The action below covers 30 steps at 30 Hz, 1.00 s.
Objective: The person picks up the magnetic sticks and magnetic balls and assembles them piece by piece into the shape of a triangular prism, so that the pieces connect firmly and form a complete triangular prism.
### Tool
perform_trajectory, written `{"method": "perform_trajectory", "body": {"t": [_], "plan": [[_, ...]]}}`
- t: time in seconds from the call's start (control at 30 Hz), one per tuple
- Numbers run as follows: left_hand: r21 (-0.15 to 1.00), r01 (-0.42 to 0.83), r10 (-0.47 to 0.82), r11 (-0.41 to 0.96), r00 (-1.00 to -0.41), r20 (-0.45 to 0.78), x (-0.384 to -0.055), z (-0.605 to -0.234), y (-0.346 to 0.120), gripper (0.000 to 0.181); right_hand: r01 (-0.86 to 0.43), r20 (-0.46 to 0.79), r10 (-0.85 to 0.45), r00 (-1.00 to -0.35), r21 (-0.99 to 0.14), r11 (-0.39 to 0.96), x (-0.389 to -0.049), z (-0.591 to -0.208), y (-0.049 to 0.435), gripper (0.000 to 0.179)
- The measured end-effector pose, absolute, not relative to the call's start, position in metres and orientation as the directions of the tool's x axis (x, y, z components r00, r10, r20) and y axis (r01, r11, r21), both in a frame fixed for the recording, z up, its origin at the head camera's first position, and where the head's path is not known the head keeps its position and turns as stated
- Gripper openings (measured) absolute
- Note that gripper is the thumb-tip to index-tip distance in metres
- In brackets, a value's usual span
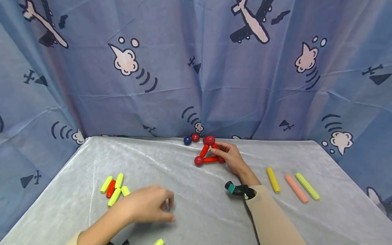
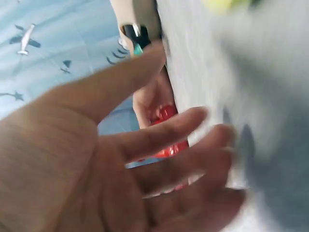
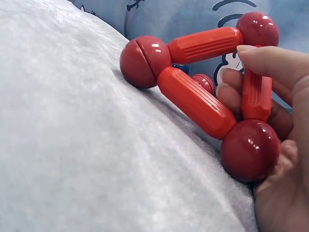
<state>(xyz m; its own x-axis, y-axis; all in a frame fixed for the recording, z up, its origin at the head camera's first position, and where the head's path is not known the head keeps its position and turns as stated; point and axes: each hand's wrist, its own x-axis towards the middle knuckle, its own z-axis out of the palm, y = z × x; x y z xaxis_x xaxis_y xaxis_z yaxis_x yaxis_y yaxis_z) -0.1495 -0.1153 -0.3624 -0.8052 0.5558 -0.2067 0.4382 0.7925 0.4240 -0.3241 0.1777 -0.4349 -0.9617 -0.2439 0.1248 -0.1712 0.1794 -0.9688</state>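
Note:
A triangle of red rods [image 3: 197, 102] joined by red balls [image 3: 250, 150] stands near the table's back edge. My right hand [image 1: 232, 158] grips its right side rod [image 3: 256, 94] between thumb and fingers. The triangle looks raised upright, with its lower balls at the cloth. Lower left of the middle, my left hand [image 1: 147, 206] hovers over the table, fingers spread and slightly bent. Nothing lies in it in the left wrist view. Close beside its wrist are several short yellow-green rods [image 1: 114, 197] and one red rod [image 1: 111, 189].
A blue ball [image 1: 187, 140] and a loose red ball [image 1: 195, 137] sit behind the triangle. On the right lie a yellow rod [image 1: 273, 180], a pink rod [image 1: 296, 189] and a long yellow-green rod [image 1: 307, 186]. Another yellow-green piece [image 1: 159, 242] shows at the front edge. Patterned blue cloth [image 1: 171, 68] hangs behind.

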Motion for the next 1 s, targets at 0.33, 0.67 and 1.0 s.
{"method": "perform_trajectory", "body": {"t": [0.33, 0.67, 1.0], "plan": [[0.47, 0.414, 0.606, 0.779, -0.688, -0.398, -0.113, -0.371, -0.129, 0.025, -0.146, 0.106, -0.21, -0.972, -0.971, 0.187, -0.322, -0.436, 0.176, 0.043], [0.596, 0.395, 0.675, 0.699, -0.639, -0.368, -0.123, -0.369, -0.152, 0.035, -0.187, 0.111, -0.199, -0.974, -0.89, 0.416, -0.316, -0.426, 0.163, 0.04], [0.598, 0.5, 0.624, 0.626, -0.781, 0.0, -0.171, -0.388, -0.184, 0.02, -0.194, -0.015, -0.275, -0.961, -0.673, 0.713, -0.292, -0.403, 0.155, 0.028]]}}
